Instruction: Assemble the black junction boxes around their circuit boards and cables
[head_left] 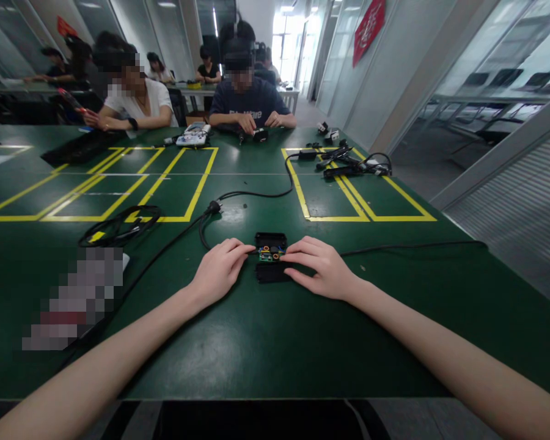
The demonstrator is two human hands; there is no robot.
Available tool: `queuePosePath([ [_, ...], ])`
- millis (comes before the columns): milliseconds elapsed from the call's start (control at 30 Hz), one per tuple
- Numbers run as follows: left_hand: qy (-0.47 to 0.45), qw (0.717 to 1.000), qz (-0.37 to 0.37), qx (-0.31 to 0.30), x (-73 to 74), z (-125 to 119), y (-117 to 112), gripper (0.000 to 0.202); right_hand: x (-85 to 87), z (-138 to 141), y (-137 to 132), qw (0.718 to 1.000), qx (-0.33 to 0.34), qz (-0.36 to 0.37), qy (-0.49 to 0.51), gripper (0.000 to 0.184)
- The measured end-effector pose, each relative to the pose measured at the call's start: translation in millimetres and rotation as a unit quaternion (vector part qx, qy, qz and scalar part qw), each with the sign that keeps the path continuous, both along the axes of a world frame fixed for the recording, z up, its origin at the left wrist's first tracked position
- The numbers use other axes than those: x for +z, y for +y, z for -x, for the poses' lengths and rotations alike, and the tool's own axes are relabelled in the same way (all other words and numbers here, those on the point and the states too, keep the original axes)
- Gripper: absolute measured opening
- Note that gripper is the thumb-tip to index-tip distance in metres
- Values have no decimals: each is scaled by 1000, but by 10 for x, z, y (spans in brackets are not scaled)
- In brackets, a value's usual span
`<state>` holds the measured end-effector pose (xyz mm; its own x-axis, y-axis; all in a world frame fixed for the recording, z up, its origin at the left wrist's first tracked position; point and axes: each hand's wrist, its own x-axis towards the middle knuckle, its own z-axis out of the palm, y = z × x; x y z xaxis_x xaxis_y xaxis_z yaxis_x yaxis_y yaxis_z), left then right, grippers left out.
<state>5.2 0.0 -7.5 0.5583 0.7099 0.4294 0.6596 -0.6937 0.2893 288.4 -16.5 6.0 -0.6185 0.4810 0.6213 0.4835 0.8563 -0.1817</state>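
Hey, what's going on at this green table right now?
A person has both bare hands on a small opened black plastic case with a green circuit board in it. The left hand touches its left side, the right hand its right side. Black cables lie around on the green table. Two other people sit working across it.

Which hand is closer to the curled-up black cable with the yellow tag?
Left. The left hand sits to the right of the coiled cable, apart from it; the right hand is farther right, past the small black box.
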Motion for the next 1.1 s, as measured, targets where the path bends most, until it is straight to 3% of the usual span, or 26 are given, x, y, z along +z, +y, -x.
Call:
queuePosePath([
  [100, -19, 1000, -2, 3, 23, -4, -23, 29, -35, -60, 52, 996, -78, 31, -7, 17],
  [200, -51, 999, -4, 6, 64, -19, -55, 29, -82, -127, 108, 991, -107, 77, -22, 17],
  [467, -140, 988, 37, -45, 184, -27, -124, 22, -18, -214, 74, 996, -32, 78, -21, 23],
  [733, -105, 987, 95, -73, 169, -5, -126, 19, -13, -191, 51, 996, -1, 85, -39, 18],
  [1100, -98, 986, 98, -90, 150, 3, -117, 18, -17, -196, 48, 994, 1, 93, -60, 19],
])
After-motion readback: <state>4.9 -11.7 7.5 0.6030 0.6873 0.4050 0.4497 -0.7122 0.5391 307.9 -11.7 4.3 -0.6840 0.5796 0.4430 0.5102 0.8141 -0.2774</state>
